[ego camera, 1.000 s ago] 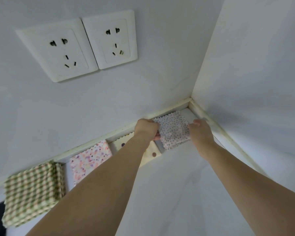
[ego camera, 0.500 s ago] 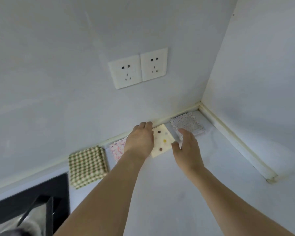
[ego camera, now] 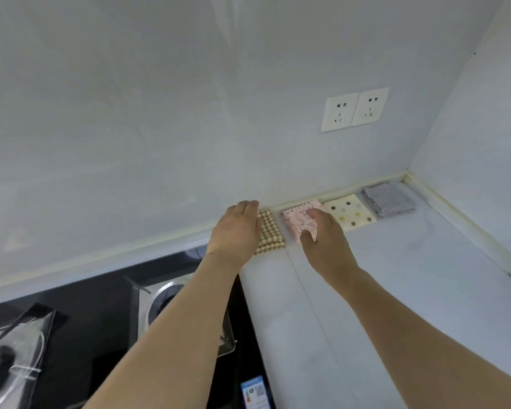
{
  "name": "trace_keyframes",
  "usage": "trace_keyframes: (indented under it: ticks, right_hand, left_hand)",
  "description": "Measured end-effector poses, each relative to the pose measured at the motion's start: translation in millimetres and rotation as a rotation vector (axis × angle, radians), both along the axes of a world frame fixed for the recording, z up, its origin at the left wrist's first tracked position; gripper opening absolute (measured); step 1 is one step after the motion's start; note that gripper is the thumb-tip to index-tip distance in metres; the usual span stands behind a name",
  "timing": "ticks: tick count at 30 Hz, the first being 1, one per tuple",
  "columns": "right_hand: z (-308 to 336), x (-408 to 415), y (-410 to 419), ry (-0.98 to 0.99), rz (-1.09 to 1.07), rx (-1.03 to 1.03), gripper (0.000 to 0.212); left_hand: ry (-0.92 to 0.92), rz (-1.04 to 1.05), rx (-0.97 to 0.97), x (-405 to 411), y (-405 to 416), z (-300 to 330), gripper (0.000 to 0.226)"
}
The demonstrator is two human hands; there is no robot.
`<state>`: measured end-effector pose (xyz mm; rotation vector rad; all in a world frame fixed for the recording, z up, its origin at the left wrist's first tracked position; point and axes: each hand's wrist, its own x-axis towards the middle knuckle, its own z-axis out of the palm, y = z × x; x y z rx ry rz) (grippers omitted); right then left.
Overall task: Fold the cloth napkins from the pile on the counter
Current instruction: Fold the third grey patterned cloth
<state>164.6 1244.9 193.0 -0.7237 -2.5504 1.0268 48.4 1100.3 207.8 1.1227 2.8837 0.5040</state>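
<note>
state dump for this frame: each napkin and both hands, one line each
checked napkin: folded, flat by the wall, left part under the left hand
pink napkin: folded, flat, partly behind the right hand
dotted cream napkin: folded, flat, untouched
grey napkin: folded, in the corner, untouched
left hand: fingers straight, over the checked napkin
right hand: relaxed, holds nothing

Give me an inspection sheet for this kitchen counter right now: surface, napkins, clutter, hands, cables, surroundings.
Surface: pale counter, bare in front of the napkins.
Job's things: four folded napkins in a row along the back wall: checked napkin, pink napkin, polka-dot napkin, grey napkin nearest the corner.
Clutter: nothing seen on the counter.
Hands: left hand flat over the checked napkin; right hand open above the pink napkin; contact unclear.
Cables: nothing seen.
Surroundings: gas stove to the left, double wall socket, nothing plugged in.
</note>
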Motion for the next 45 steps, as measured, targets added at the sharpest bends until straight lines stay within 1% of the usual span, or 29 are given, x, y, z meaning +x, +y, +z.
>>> trace_keyframes:
  ticks: [4,6,9,12,15,20,23,28,33,36,39,41,45]
  right_hand:
    - [13.7,-7.1,-80.9,0.008,0.061,0.007,0.045]
    - [19.2,-12.4,-113.0,-0.002,0.085,0.007,0.045]
    - [26.8,-22.5,-152.1,-0.015,0.115,0.014,0.044]
    - [29.1,-39.4,-187.1,-0.008,0.196,0.044,0.044]
    - [28.4,-50.7,-228.9,-0.004,0.239,0.042,0.044]
    - [23.3,-66.9,-308.0,-0.072,0.294,0.016,0.045]
    - [24.5,-90.9,-375.9,-0.083,0.304,0.048,0.044]
    - [26.9,-116.8,-496.7,-0.099,0.386,0.019,0.043]
    - [33.0,-136.6,-561.9,-0.125,0.458,0.001,0.042]
    - [27.1,-154.1,-590.8,-0.129,0.509,0.017,0.043]
    - [18.0,-165.4,-635.3,-0.121,0.536,0.005,0.042]
    - [11.8,-169.0,-674.7,-0.131,0.575,0.000,0.040]
    - [-2.8,-191.9,-754.6,-0.122,0.651,0.058,0.039]
  left_hand:
    - [0.030,0.037,-0.016,-7.8,-91.9,12.1,0.045]
    - [0.016,0.077,-0.015,-7.8,-129.2,14.6,0.045]
    - [0.010,0.102,-0.017,-5.9,-173.2,17.5,0.044]
    - [0.019,0.172,0.019,-9.8,-212.6,18.7,0.045]
    - [0.017,0.213,0.003,-12.4,-260.1,15.0,0.045]
    - [-0.012,0.292,0.009,-24.1,-346.7,11.3,0.045]
    - [-0.026,0.302,0.021,-39.3,-410.5,10.2,0.045]
    - [-0.044,0.341,0.038,-64.2,-521.6,1.3,0.042]
    - [-0.098,0.402,0.022,-74.0,-604.7,-3.6,0.043]
    - [-0.089,0.491,0.067,-78.8,-640.2,-5.1,0.042]
    - [-0.075,0.469,0.029,-78.9,-680.7,-10.4,0.043]
    - [-0.096,0.453,-0.013,-81.9,-718.1,-16.7,0.043]
    - [-0.168,0.572,0.031,-100.3,-807.2,-37.9,0.040]
